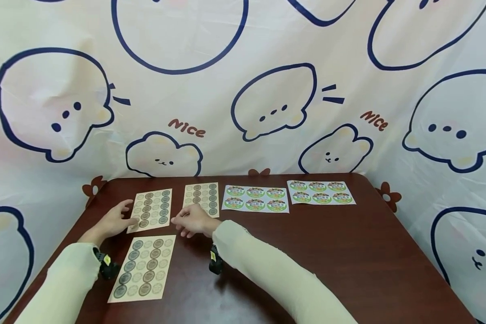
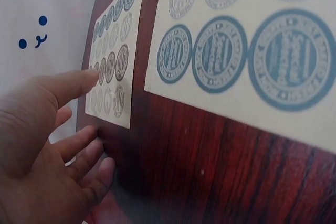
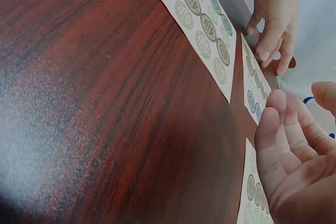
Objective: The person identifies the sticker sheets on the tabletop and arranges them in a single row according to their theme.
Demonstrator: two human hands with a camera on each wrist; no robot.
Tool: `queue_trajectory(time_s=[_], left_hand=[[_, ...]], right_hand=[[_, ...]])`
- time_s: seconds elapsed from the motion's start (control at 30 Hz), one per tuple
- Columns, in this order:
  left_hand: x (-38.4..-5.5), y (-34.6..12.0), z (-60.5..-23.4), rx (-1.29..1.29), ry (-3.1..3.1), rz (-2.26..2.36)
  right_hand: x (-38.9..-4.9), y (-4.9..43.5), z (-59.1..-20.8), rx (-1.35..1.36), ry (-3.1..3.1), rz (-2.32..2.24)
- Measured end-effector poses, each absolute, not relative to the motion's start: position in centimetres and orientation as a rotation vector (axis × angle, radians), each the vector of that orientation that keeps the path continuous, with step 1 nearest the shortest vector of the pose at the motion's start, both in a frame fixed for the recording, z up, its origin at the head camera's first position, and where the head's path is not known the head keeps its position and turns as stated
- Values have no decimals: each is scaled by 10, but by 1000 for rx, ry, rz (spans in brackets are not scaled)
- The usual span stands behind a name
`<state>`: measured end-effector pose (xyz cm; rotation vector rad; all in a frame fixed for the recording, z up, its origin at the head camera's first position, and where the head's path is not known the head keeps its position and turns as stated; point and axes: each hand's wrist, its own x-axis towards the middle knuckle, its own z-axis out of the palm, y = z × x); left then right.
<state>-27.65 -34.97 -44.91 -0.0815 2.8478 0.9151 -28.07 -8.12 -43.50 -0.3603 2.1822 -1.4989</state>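
Note:
A cream sheet of round stickers [image 1: 151, 209] lies at the back left of the table, its seals printed in brown and grey-blue. My left hand [image 1: 112, 220] is at its left edge, thumb over the lower left corner and fingers loosely spread. Close by the sheet's lower right corner is my right hand [image 1: 195, 220], fingers relaxed with nothing between them in the right wrist view. It overlaps the lower part of a second cream sticker sheet [image 1: 202, 193]. A third such sheet [image 1: 143, 267] lies nearer, between my forearms.
Two white sheets with round green labels, one left [image 1: 255, 199] and one right [image 1: 321, 192], lie along the back of the dark red-brown table [image 1: 328, 252]. A cartoon-printed cloth [image 1: 218, 103] hangs behind and beside the table. Each wrist wears a small black camera.

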Motion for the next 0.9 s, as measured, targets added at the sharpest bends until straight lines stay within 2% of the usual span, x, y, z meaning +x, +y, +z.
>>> queue_trajectory(time_s=[0.9], left_hand=[[-288, -355, -455, 10, 2796, 883]], right_hand=[[-288, -94, -444, -444, 2199, -1546]])
